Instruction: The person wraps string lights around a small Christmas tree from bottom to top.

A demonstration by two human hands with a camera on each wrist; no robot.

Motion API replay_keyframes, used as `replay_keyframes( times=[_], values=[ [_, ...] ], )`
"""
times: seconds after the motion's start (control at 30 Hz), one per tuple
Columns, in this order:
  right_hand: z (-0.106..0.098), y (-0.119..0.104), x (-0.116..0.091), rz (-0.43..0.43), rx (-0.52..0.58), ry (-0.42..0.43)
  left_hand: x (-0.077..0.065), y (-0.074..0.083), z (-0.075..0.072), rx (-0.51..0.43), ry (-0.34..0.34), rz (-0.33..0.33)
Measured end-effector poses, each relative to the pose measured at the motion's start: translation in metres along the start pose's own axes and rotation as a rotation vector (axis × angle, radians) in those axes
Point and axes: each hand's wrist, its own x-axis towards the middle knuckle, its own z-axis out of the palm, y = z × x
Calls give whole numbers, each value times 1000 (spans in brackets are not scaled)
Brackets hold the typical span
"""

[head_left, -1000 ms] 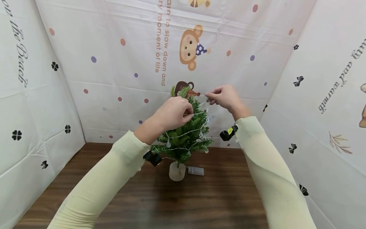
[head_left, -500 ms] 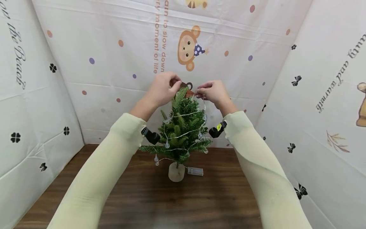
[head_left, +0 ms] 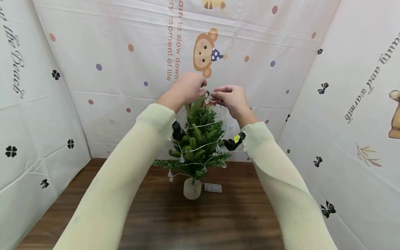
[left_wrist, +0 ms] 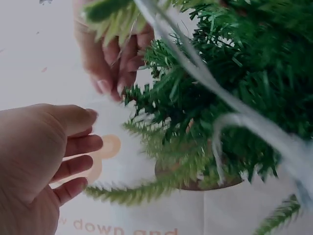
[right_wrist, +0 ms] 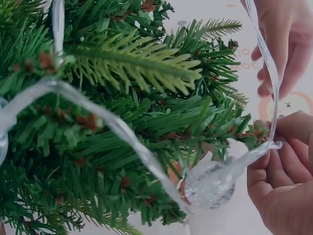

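A small green artificial Christmas tree (head_left: pixel 200 139) stands upright on a pale round base (head_left: pixel 192 188). A clear-wired string of lights (head_left: pixel 200 148) with bulbs is wound around it. By the treetop, my right hand (head_left: pixel 232 100) pinches the light wire; in the right wrist view a round clear bulb (right_wrist: pixel 210 188) hangs next to these fingers. My left hand (head_left: pixel 189 86) is just above the treetop, to the left of the right hand. In the left wrist view its fingers (left_wrist: pixel 78 144) are loosely bent with nothing seen between them, near a branch tip (left_wrist: pixel 112 193).
A clear battery box (head_left: pixel 213 188) lies on the brown wooden table (head_left: pixel 200 222), right of the base. Printed white cloth walls (head_left: pixel 125 76) enclose the back and both sides. A loop of wire with bulbs (head_left: pixel 170 175) hangs low at the tree's left.
My left hand has let go of the wire at the tree's front and risen left, then right, over the top. My right hand has shifted left and slightly up toward the treetop with the wire.
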Motion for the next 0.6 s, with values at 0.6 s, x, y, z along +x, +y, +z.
replay_keyframes(
  times=[0.6],
  values=[
    [-10, 10, 2, -154, 222, -20, 19, 9, 15, -222, 9, -40]
  ],
)
